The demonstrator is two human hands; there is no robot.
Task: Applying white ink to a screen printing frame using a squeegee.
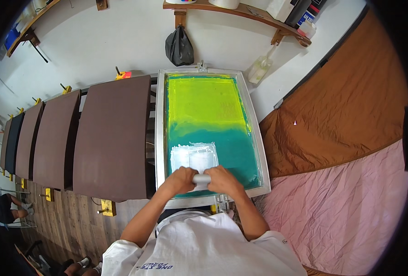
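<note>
- My left hand (183, 180) is curled round the left end of a pale grey handle (201, 178).
- My right hand (225, 181) grips its right end; the handle's middle shows between my fists.
- Just beyond my left hand lies a white patch (194, 156) on the teal screen (231, 149).
- Farther beyond both hands, the screen turns yellow-green.

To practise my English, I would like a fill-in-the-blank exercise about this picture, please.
1. Part of the grey bar shows ____ the left hand and right hand, which grip it.
2. The yellow-green patch lies farther from the hands than the smaller ____ rectangle.
3. The ____ bag hangs below the wooden shelf.
Missing words: between; white; black.
</note>
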